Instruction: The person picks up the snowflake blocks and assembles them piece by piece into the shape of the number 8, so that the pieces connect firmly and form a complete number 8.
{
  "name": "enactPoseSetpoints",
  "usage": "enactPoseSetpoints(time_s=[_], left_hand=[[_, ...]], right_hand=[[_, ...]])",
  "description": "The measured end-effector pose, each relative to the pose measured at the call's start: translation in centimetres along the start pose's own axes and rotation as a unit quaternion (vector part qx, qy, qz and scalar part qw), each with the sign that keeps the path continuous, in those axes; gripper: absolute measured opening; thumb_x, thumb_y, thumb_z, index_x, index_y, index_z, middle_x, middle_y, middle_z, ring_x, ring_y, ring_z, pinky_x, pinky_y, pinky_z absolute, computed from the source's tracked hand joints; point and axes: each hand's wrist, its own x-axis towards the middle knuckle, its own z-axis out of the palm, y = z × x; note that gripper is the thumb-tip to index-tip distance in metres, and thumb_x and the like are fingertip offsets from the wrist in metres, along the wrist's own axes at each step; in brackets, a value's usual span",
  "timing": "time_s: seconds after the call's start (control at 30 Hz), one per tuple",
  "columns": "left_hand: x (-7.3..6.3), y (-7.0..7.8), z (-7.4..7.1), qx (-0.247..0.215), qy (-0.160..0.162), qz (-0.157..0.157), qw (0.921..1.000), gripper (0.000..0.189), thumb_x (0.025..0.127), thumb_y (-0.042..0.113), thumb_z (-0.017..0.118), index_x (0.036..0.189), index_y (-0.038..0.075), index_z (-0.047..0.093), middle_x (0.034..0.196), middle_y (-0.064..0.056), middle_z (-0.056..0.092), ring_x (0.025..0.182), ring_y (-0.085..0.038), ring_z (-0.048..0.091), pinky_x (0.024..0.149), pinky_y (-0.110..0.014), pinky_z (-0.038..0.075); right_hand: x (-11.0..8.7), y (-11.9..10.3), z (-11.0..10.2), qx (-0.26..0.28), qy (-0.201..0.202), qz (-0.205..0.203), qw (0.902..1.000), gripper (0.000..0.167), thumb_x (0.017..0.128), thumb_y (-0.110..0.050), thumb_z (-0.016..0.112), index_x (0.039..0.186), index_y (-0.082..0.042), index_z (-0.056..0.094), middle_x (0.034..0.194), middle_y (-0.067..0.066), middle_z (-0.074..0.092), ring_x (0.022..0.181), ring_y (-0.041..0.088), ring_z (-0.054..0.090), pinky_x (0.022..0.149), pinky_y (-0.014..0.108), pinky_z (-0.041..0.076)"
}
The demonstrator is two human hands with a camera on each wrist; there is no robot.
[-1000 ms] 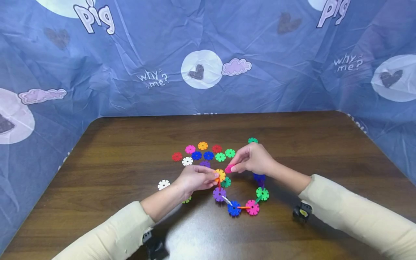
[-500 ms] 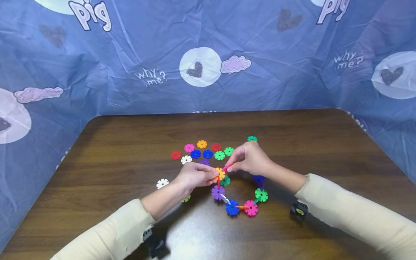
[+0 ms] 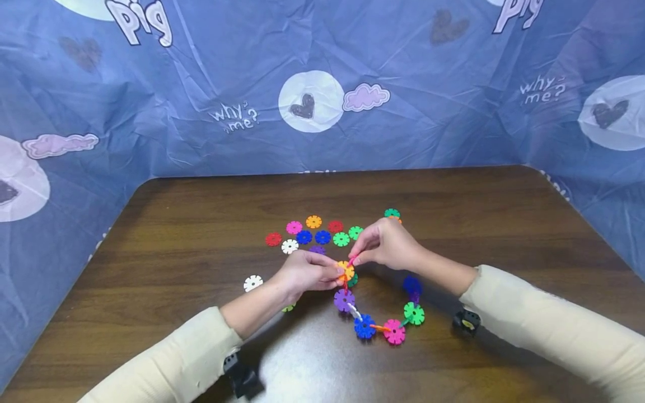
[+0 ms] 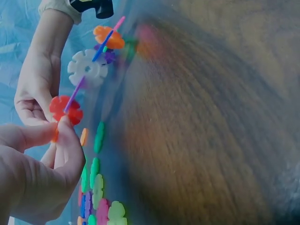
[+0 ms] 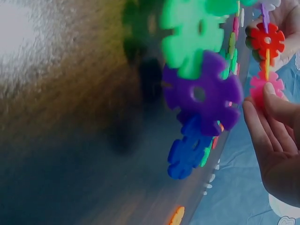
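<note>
Pinching orange disc [image 3: 349,268] in left grip [image 3: 308,272], pink disc [image 5: 260,85] in right grip [image 3: 387,244], discs touching, chain [image 3: 366,332] trailing from orange disc

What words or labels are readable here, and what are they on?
"pig": blue cloth, upper left.
"pig", top cut off: cloth, upper right.
"why me?": cloth, left of centre.
"why me?": cloth, far right.
White print behind the table: mostly hidden, unreadable.
Yellow mark on the right wrist's black device: too small to read.
Discs: no lettering seen.
</note>
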Motion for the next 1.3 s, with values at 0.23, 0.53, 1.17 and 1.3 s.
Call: enactPoseSetpoints(time_s=[0.23, 0.53, 1.17, 1.3], left_hand=[[0.1, 0.0, 0.1, 0.020, -0.017, -0.007, 0.9996, 0.020, 0.084, -0.002, 0.068, 0.102, -0.012, 0.067, 0.079, -0.012, 0.074, 0.061, -0.011, 0.068, 0.068, -0.027, 0.061], [0.1, -0.4, -0.2, 0.036, -0.010, -0.003, 0.9993, 0.017, 0.085, 0.000, 0.069, 0.100, -0.009, 0.068, 0.073, -0.006, 0.072, 0.060, -0.008, 0.066, 0.064, -0.022, 0.059], [-0.2, -0.5, -0.9, 0.016, -0.010, 0.000, 0.9998, 0.020, 0.085, -0.003, 0.066, 0.103, -0.011, 0.066, 0.082, -0.013, 0.075, 0.061, -0.009, 0.067, 0.062, -0.019, 0.058], [-0.2, -0.5, -1.0, 0.016, -0.010, -0.001, 0.9998, 0.019, 0.086, -0.002, 0.066, 0.103, -0.010, 0.065, 0.080, -0.011, 0.075, 0.061, -0.009, 0.067, 0.065, -0.020, 0.059]], right_hand=[[0.1, 0.0, -0.2, -0.006, -0.035, 0.010, 0.9993, 0.010, 0.074, -0.007, 0.081, 0.081, -0.004, 0.076, 0.082, 0.010, 0.076, 0.079, 0.015, 0.074, 0.073, 0.021, 0.059], [1.2, 1.4, -2.4, -0.006, -0.031, -0.002, 0.9995, 0.022, 0.078, -0.001, 0.076, 0.100, 0.005, 0.072, 0.099, 0.021, 0.073, 0.090, 0.028, 0.073, 0.077, 0.029, 0.060], [2.7, 7.8, -7.6, -0.238, 0.014, 0.066, 0.9690, 0.021, 0.066, -0.005, 0.086, 0.082, -0.002, 0.071, 0.073, 0.009, 0.069, 0.064, 0.012, 0.059, 0.060, 0.020, 0.049], [2.7, 7.4, -7.5, -0.209, 0.047, 0.091, 0.9725, 0.019, 0.066, -0.007, 0.087, 0.074, -0.002, 0.070, 0.066, 0.008, 0.069, 0.056, 0.006, 0.056, 0.054, 0.018, 0.047]])
